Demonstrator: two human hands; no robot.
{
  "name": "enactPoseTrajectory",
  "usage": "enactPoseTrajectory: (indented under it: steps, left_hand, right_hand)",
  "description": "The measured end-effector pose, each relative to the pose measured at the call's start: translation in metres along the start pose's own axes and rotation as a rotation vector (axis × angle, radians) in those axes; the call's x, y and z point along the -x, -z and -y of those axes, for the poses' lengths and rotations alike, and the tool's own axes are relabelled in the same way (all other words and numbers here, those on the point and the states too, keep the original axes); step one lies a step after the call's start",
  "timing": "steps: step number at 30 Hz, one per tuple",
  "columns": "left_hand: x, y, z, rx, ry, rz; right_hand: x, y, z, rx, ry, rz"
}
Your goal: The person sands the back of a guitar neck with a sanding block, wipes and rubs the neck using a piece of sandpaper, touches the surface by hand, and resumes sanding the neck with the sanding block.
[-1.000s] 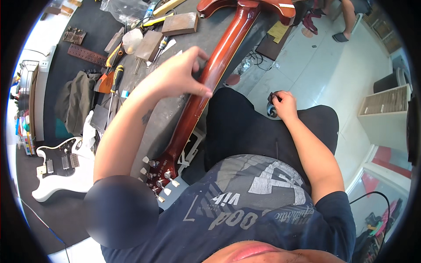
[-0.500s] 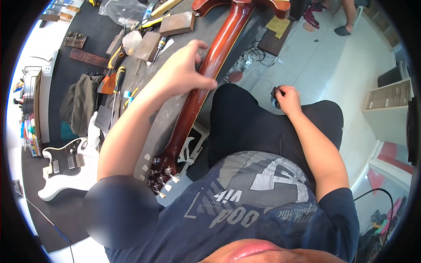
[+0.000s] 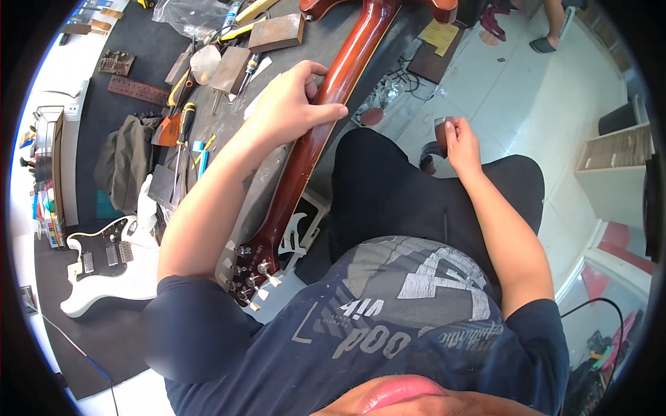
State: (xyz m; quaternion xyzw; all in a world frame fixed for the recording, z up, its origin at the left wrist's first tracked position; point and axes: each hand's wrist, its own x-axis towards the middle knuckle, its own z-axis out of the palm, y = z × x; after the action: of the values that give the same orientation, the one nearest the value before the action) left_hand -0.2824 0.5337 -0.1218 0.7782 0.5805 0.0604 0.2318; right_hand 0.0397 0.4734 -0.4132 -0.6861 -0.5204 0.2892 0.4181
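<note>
Workbench (image 3: 322, 45) cluttered; guitar neck (image 3: 347, 69) lay beneath thumb of spread left hand (image 3: 288, 104); right hand (image 3: 463, 147) pinched brown piece (image 3: 441, 135), well apart.

I see a glossy red-brown guitar (image 3: 352, 64), back up, headstock (image 3: 258, 258) at eight o'clock; small brown pad (image 3: 441, 136) at two.

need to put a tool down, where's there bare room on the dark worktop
Two patches look bare: dark worktop between the plastic bag and the perforated brown strip, and below the white guitar body, beside the thin cable. Crowded: up and left of the left hand, with brown blocks and screwdrivers.
</note>
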Motion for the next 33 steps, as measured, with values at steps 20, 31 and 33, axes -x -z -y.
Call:
enactPoseTrajectory:
  steps: [20,31,33]
  left_hand:
    - [0.006,-0.016,0.072,0.845,-0.223,-0.048]
    - [-0.004,-0.008,0.097,1.153,-0.316,0.145]
    - [-0.004,-0.007,0.096,1.133,-0.32,0.14]
  right_hand:
    - [0.029,0.021,0.194,-1.06,-0.286,0.75]
    - [0.044,-0.013,0.179,-1.358,-0.178,0.956]
    - [0.048,-0.02,0.183,-1.342,-0.157,0.907]
